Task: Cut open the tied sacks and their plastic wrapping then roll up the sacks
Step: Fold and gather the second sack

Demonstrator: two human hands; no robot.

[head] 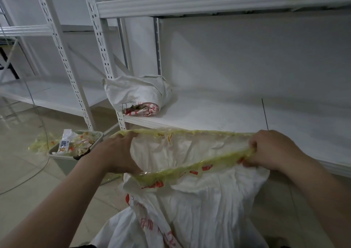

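Stretching plastic wrapping (190, 169) over the sack (199, 200).
Left hand (121, 153), right hand (269, 149) gripped it, fingers curled; seemingly cut; next called for peeling clear.

Left hand (117, 153) fingertips hidden behind plastic wrapping (190, 169); sack (209, 206) bottom cut off at edge; print unreadable.

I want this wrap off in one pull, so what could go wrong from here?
The plastic wrap, stretched thin between the left hand and right hand, may snap. The white sack bunched inside it could slump to the floor. The rolled sack lies near the shelf edge, where a jerking hand might knock it off.
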